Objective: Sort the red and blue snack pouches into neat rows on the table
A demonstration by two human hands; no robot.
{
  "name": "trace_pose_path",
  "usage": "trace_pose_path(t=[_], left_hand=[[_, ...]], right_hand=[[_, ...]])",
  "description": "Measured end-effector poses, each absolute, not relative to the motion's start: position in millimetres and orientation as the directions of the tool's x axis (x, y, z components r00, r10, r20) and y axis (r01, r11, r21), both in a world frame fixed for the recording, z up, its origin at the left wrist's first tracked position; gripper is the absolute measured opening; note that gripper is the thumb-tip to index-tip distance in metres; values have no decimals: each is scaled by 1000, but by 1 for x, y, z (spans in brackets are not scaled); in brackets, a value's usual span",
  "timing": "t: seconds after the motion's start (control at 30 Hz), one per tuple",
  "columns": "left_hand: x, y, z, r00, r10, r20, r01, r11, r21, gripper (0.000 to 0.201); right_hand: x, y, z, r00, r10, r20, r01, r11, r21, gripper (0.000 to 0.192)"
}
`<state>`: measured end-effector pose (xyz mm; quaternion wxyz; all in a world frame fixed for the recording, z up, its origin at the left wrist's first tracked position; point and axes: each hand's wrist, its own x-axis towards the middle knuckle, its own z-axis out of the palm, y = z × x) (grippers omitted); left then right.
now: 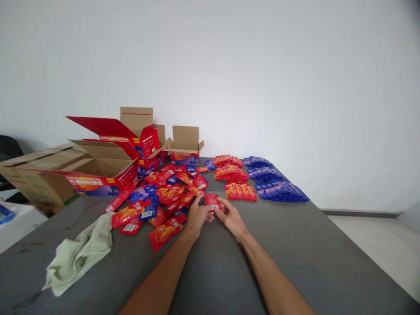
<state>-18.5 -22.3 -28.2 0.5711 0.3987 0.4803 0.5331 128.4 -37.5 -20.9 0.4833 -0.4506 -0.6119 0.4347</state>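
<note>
Dark tabletop (295,267) fills lower frame, pale green cloth (82,256) crumpled lower left; just below frame centre, left-hand grip (197,216) and right-hand grip (233,220) both nearly closed, fingertips pinching one red packet (212,201) by its left and right edges, barcode face visible. Loose red and blue packets (167,197) heaped left of centre, neat rows of red packets (241,191) and blue packets (278,191) right of centre, open printed cartons (95,183) left and mid-left, white wall (262,78) behind.

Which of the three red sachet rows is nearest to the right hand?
The front red row, just beyond the right hand; the other red rows lie farther back.
</note>
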Motion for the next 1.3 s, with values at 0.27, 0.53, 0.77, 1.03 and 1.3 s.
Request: trace_pose_path(t=[0.27,0.53,0.77,1.03,1.3], left_hand=[[-22,-22,-21,-21,997,76,-229,-78,970,38],[-20,-23,-22,-27,976,216,-44,-217,975,29],[-19,-22,-24,10,970,241,-19,-241,970,32],[-16,-25,-24,17,951,310,47,-311,949,28],[-14,-28,-18,-46,947,318,141,-309,940,17]], right_hand=[[134,-31,-29,-65,950,305,296,310,-903,42],[134,-35,-22,-62,936,346,352,345,-870,42],[133,-39,-18,-97,940,328,322,341,-883,41],[129,-44,-17,-34,934,357,404,340,-849,36],[126,-49,-5,16,897,441,463,384,-799,32]])
